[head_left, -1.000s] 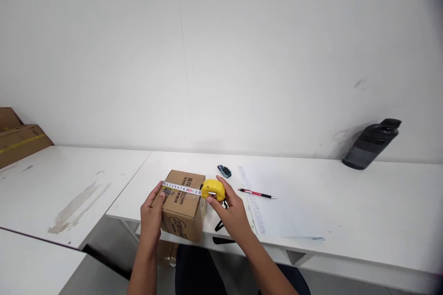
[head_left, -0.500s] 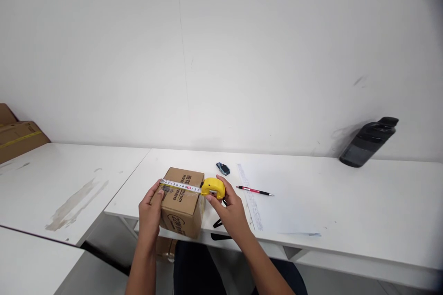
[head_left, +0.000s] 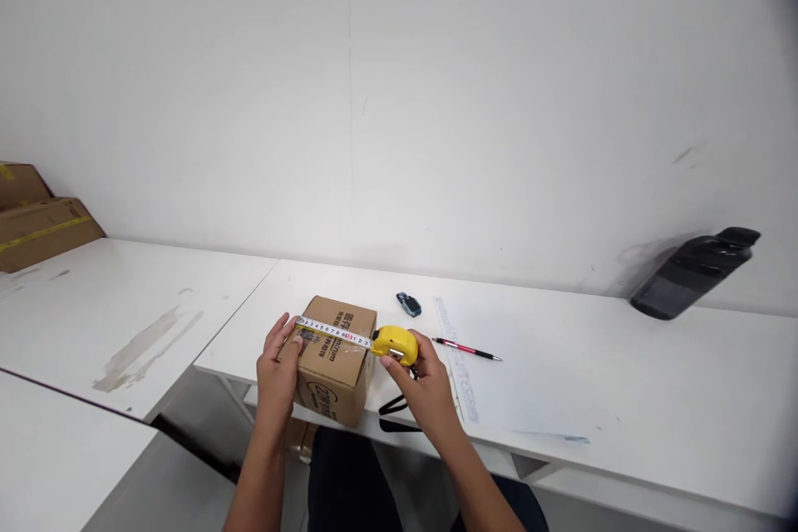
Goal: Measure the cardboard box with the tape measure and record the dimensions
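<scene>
A small brown cardboard box [head_left: 333, 374] stands near the front edge of the white table [head_left: 623, 366]. My left hand [head_left: 278, 366] presses the free end of a white measuring tape blade [head_left: 333, 333] against the box's top left edge, fingers curled round the box's left side. My right hand [head_left: 424, 382] grips the yellow tape measure case [head_left: 395, 344] just off the box's right edge. The blade lies stretched across the box top. A black wrist strap hangs from the case below my right hand.
A red and black pen [head_left: 467, 347] and a sheet of white paper [head_left: 517, 366] lie right of the box. A small blue object [head_left: 409, 304] rests behind it. A dark bottle [head_left: 692, 273] leans on the wall at right. Cardboard boxes [head_left: 37, 220] sit far left on a second table [head_left: 112, 316].
Both hands hold the tape across the box as before. The view has shifted slightly, and the tape now runs a little more tilted, with the case lower on the right.
</scene>
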Available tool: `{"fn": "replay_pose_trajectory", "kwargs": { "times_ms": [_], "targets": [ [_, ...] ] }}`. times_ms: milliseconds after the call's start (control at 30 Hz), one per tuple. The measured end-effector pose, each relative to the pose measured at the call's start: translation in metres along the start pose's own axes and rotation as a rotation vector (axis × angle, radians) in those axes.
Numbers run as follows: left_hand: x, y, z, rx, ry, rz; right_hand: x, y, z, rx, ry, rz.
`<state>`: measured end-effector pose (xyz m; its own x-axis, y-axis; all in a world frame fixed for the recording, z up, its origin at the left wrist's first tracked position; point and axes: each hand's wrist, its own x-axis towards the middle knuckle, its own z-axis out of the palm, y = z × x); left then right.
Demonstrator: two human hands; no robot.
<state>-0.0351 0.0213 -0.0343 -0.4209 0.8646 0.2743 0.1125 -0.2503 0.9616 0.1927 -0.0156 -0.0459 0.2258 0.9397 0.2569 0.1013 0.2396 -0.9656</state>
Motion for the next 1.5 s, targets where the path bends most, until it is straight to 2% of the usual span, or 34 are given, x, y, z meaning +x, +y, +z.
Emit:
{"fn": "replay_pose_trajectory", "kwargs": {
  "times_ms": [233, 433, 633, 833, 933, 1100, 1267, 1367, 1500],
  "targets": [
    [0.0, 0.003, 0.0, -0.005, -0.01, -0.017, -0.003, -0.001, 0.002, -0.011, 0.022, -0.008],
    [-0.002, 0.007, 0.0, -0.08, -0.06, -0.16, -0.001, -0.017, -0.003, -0.105, -0.027, -0.068],
    [-0.002, 0.006, -0.003, -0.031, -0.056, -0.131, -0.002, -0.035, -0.007, -0.242, -0.097, -0.201],
    [-0.002, 0.008, -0.004, -0.006, -0.085, -0.148, -0.003, -0.038, -0.007, -0.324, -0.13, -0.27],
    [-0.004, 0.01, -0.006, -0.015, -0.098, -0.152, -0.01, -0.03, -0.004, -0.309, -0.091, -0.214],
    [-0.007, 0.01, -0.013, -0.01, -0.083, -0.193, -0.033, -0.003, 0.0, -0.149, 0.027, 0.043],
    [-0.005, 0.008, -0.012, -0.056, -0.063, -0.228, -0.049, 0.025, -0.013, -0.041, 0.128, 0.09],
    [0.001, 0.008, -0.002, -0.019, -0.047, -0.224, -0.042, 0.039, -0.029, -0.126, 0.174, 0.14],
    [0.017, 0.01, 0.013, 0.11, 0.037, -0.118, -0.02, 0.053, -0.049, -0.454, 0.243, 0.218]
  ]
}}
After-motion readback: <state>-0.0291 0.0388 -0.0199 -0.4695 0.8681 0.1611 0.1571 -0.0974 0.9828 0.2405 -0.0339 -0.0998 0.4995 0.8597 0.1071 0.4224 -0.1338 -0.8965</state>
